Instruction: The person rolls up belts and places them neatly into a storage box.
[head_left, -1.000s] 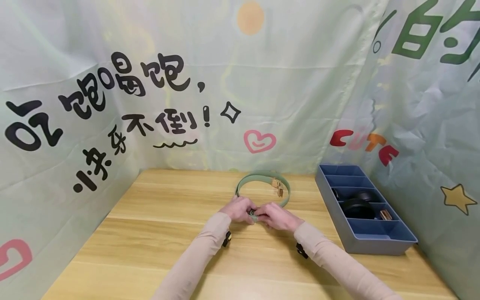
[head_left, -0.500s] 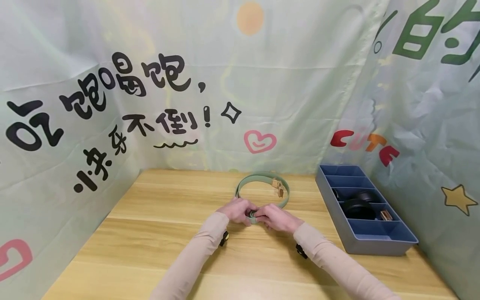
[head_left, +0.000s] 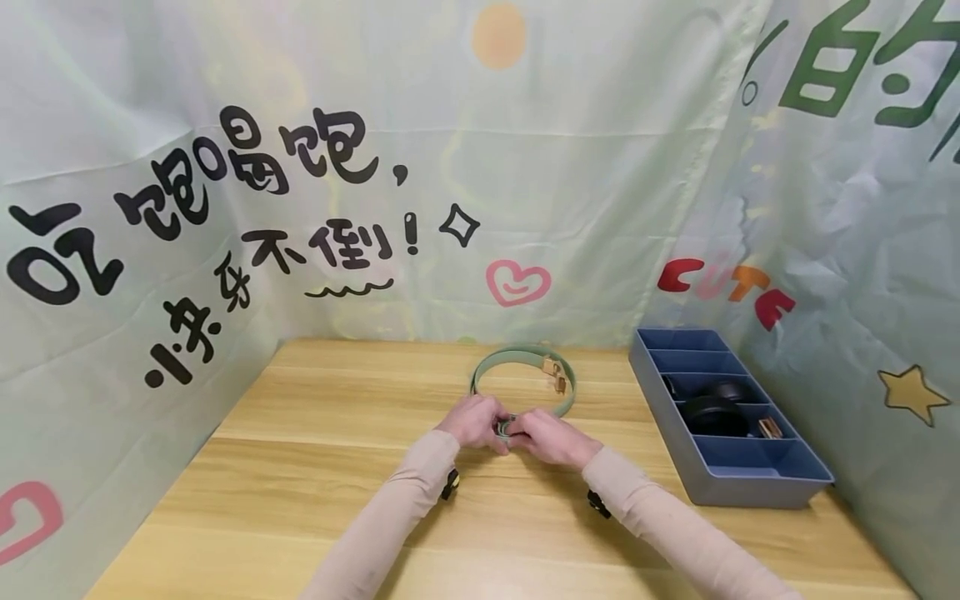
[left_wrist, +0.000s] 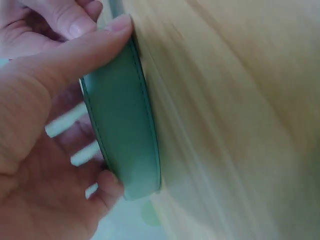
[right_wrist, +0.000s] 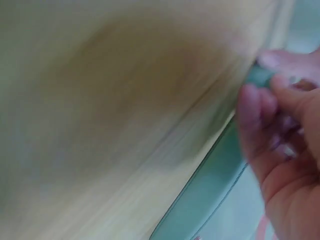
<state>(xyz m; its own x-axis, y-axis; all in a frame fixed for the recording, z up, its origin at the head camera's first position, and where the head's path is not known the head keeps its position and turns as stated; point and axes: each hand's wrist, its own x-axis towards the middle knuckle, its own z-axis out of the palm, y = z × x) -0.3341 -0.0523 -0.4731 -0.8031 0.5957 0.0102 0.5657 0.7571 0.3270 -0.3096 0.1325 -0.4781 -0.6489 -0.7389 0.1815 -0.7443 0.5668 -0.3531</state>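
A green belt (head_left: 504, 357) with stitched edges stands on its edge on the table as a wide loop, a gold buckle (head_left: 553, 368) at its far right side. Its near end is wound into a small tight coil (head_left: 504, 428) between the two hands. My left hand (head_left: 476, 422) grips the coil from the left; in the left wrist view its thumb (left_wrist: 95, 47) lies over the belt's upper edge. From the right my right hand (head_left: 557, 437) pinches the coil with thumb and fingers. In the right wrist view a straight stretch of belt (right_wrist: 205, 187) runs away from the fingers.
A blue-grey divided box (head_left: 693, 475) stands at the right of the wooden table (head_left: 300, 500). Black rounded things (head_left: 714, 415) and a small gold-coloured piece (head_left: 770, 428) lie in its compartments. Printed cloth (head_left: 420, 175) hangs behind and at both sides.
Both hands stay nearly in place while their fingers shift at the coil. The wide loop has become slightly smaller, its right side drawn a little inward.
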